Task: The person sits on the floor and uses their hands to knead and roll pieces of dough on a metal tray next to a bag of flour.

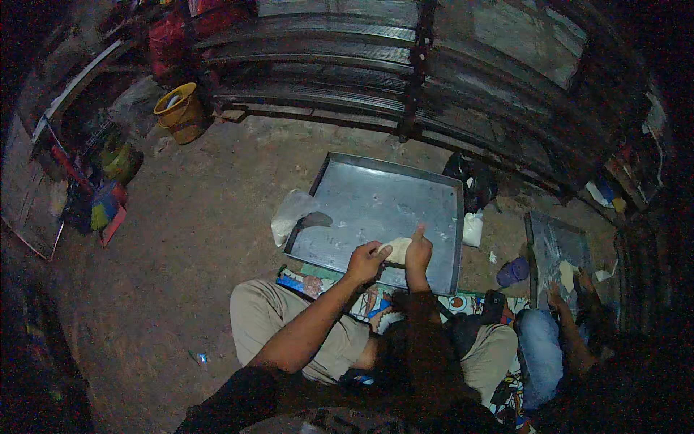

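A piece of pale dough (395,250) is stretched between my two hands, over the near side of a large shallow metal tray (376,192). My left hand (366,262) grips its left end with the thumb on top. At the other end my right hand (418,256) is closed on the dough, one finger pointing away from me. Pale smears mark the tray's floor. A clear plastic bag (289,215) with something whitish rests against the tray's left rim.
At right a co-worker's hands (555,298) touch flattened dough (567,276) on a smaller tray (551,235). Between the trays are a purple cup (512,272), a white bag (472,229) and a black bag (473,182). A yellow bucket (183,123) stands far left.
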Motion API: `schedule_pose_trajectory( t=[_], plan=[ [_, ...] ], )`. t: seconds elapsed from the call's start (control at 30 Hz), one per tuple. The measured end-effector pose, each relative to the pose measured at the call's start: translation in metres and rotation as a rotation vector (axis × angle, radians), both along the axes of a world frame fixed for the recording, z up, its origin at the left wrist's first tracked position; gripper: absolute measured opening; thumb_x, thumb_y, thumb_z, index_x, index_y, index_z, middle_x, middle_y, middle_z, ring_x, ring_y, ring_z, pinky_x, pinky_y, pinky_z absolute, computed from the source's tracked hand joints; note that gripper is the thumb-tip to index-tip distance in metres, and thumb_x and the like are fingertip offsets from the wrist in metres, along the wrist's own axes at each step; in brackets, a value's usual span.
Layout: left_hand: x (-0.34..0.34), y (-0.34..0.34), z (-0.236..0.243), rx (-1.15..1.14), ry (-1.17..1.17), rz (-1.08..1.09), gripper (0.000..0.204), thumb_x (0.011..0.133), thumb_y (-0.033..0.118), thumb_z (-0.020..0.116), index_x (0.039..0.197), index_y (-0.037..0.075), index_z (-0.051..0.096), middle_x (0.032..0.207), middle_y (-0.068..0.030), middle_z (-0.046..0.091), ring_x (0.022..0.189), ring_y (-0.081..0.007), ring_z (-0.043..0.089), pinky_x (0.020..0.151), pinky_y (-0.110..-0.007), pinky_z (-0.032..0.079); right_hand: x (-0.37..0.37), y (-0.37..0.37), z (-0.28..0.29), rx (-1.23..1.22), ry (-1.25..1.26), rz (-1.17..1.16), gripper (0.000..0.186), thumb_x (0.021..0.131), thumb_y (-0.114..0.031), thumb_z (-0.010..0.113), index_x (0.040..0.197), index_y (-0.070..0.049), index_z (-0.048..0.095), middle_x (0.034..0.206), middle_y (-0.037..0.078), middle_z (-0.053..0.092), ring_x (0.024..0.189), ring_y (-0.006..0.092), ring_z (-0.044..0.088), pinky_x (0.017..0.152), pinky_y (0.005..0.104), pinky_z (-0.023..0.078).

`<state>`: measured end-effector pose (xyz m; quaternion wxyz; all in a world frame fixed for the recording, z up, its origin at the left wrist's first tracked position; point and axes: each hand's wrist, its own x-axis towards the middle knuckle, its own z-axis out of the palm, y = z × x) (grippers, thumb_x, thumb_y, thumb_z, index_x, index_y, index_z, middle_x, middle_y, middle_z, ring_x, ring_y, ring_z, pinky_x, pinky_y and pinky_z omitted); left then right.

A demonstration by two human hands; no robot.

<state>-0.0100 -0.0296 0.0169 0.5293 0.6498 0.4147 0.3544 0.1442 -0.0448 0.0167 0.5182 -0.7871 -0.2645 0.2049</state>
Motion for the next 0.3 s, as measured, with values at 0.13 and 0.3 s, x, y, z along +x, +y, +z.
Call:
schedule_pose_trajectory(
  t=[0.13, 0.3],
  plan=[
    [-0.014, 0.017, -0.004, -0.26, -0.202, 0.103, 0.035, 0.094, 0.034, 0.062, 0.093, -0.001, 0.067, 0.073, -0.0045, 0.064, 0.066, -0.0113, 0.058, 0.059, -0.027, 0.046, 0.009, 0.007, -0.023, 0.196, 0.345, 0.443, 0.037, 0.092, -0.031, 0.062, 0.092, 0.006, 0.067, 0.082, 0.013, 0.071, 0.079, 0.0205, 0.069, 0.074, 0.0334, 0.052],
    [-0.024, 0.029, -0.005, -0.155, -0.113, 0.071, 0.039, 0.094, 0.033, 0.062, 0.119, 0.004, 0.067, 0.096, -0.0061, 0.07, 0.08, -0.014, 0.062, 0.078, -0.03, 0.051, -0.002, -0.004, 0.003, 0.088, 0.182, 0.608, 0.05, 0.084, -0.013, 0.074, 0.124, 0.007, 0.052, 0.109, 0.018, 0.068, 0.092, 0.0243, 0.068, 0.081, 0.0312, 0.055]
  ],
)
